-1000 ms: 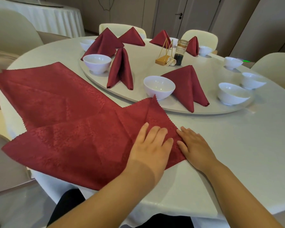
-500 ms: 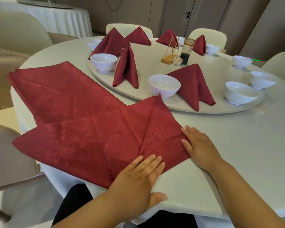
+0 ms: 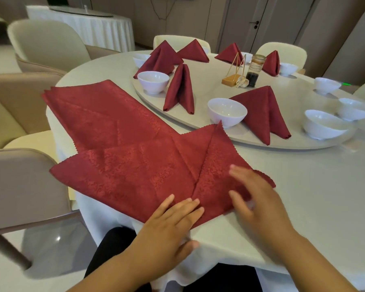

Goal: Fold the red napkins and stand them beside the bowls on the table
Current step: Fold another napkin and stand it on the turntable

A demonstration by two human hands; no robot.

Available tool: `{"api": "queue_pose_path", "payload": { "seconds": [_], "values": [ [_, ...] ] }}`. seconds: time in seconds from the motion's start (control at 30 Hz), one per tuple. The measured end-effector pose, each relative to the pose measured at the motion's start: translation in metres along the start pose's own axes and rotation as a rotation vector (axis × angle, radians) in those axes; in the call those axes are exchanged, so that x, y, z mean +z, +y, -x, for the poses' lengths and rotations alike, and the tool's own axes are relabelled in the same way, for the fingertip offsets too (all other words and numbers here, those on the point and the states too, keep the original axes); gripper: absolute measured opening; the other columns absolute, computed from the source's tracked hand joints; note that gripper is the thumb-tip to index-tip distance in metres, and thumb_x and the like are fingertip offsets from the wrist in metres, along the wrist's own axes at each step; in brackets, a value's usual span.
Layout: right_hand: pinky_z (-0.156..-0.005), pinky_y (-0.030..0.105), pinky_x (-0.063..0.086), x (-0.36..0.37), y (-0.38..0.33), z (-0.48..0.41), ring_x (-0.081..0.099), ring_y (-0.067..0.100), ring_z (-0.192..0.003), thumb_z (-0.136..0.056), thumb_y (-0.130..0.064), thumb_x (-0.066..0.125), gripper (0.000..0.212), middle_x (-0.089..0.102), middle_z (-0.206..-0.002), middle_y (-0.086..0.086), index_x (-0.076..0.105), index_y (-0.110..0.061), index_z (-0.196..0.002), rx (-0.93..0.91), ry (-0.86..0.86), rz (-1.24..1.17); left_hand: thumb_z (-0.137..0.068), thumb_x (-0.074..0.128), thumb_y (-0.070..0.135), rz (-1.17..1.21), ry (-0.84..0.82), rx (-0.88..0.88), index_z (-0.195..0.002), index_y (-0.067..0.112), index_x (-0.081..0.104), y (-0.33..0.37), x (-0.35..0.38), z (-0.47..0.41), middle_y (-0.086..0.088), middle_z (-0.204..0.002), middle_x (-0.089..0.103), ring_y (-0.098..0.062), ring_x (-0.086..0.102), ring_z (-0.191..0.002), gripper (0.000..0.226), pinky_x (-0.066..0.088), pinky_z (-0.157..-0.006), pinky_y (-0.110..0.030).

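Observation:
A red napkin (image 3: pixel 139 173) lies flat at the near edge of the round table (image 3: pixel 303 197), its right corner folded in to a centre crease. My left hand (image 3: pixel 173 224) presses flat on its near point at the table edge. My right hand (image 3: pixel 255 197), blurred and with fingers spread, is over the folded right flap. Under it a stack of flat red napkins (image 3: pixel 97 114) stretches to the left. Folded napkins (image 3: pixel 179 89) (image 3: pixel 261 112) stand beside white bowls (image 3: pixel 153 82) (image 3: pixel 227 111) on the turntable (image 3: pixel 198 123).
More folded napkins and bowls ring the turntable's far side; three bowls (image 3: pixel 322 124) at the right have no napkin beside them. A gold stand (image 3: pixel 233 79) and a dark jar (image 3: pixel 254 70) sit mid-turntable. Beige chairs (image 3: pixel 25 186) stand close on the left.
My left hand slid from the middle of the napkin back to its near point. My right hand moved from the table beside the napkin onto the right flap. The camera drew back.

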State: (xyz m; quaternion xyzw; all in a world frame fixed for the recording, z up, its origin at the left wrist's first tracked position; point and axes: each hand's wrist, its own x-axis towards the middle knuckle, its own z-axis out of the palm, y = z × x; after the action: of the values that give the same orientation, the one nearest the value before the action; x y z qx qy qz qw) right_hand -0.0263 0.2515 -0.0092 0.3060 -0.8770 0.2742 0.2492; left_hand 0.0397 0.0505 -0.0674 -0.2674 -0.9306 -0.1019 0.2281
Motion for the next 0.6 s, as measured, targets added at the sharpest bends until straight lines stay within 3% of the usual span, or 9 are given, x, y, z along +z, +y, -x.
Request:
{"api": "queue_pose_path", "payload": {
  "seconds": [0.17, 0.3, 0.4, 0.47, 0.6],
  "values": [
    [-0.106, 0.017, 0.026, 0.02, -0.027, 0.024, 0.051, 0.006, -0.109, -0.087, -0.033, 0.048, 0.02, 0.063, -0.115, -0.002, 0.054, -0.024, -0.103, -0.29, -0.156, -0.043, -0.084, 0.045, 0.027, 0.114, 0.236, -0.112, -0.12, 0.022, 0.047, -0.005, -0.009, 0.026, 0.005, -0.131, 0.043, -0.006, 0.031, -0.133, 0.036, 0.014, -0.113, -0.034],
    [-0.098, 0.024, 0.038, 0.031, -0.027, 0.026, 0.054, 0.004, -0.102, -0.091, -0.039, 0.041, 0.034, 0.069, -0.105, -0.005, 0.071, -0.022, -0.093, -0.442, -0.233, 0.075, -0.074, 0.041, 0.014, -0.021, 0.237, -0.266, -0.121, 0.019, 0.046, -0.045, -0.02, 0.06, 0.001, -0.13, 0.045, 0.0, 0.017, -0.139, 0.047, 0.011, -0.113, -0.035],
    [-0.096, 0.023, 0.037, 0.037, -0.027, 0.025, 0.058, 0.003, -0.095, -0.099, -0.041, 0.021, 0.057, 0.071, -0.098, -0.008, 0.074, -0.022, -0.088, -0.449, -0.221, 0.088, -0.073, 0.035, 0.014, -0.149, 0.206, -0.454, -0.12, 0.016, 0.045, -0.084, -0.032, 0.072, -0.012, -0.123, 0.057, -0.013, 0.029, -0.133, 0.049, 0.004, -0.114, -0.031],
    [-0.095, 0.021, 0.037, 0.041, -0.028, 0.027, 0.057, 0.003, -0.094, -0.099, -0.04, 0.02, 0.059, 0.071, -0.095, -0.008, 0.075, -0.022, -0.085, -0.445, -0.172, 0.08, -0.071, 0.034, 0.016, -0.212, 0.181, -0.541, -0.121, 0.014, 0.044, -0.104, -0.035, 0.075, -0.018, -0.115, 0.062, -0.023, 0.039, -0.118, 0.05, 0.001, -0.113, -0.027],
    [-0.09, 0.021, 0.039, 0.048, -0.032, 0.025, 0.054, 0.005, -0.091, -0.1, -0.039, 0.019, 0.062, 0.071, -0.086, -0.008, 0.075, -0.022, -0.078, -0.457, -0.07, 0.107, -0.071, 0.034, 0.015, -0.29, 0.177, -0.619, -0.118, 0.013, 0.044, -0.137, -0.04, 0.071, -0.02, -0.109, 0.065, -0.024, 0.042, -0.107, 0.048, -0.003, -0.113, -0.027]
  ]
}}
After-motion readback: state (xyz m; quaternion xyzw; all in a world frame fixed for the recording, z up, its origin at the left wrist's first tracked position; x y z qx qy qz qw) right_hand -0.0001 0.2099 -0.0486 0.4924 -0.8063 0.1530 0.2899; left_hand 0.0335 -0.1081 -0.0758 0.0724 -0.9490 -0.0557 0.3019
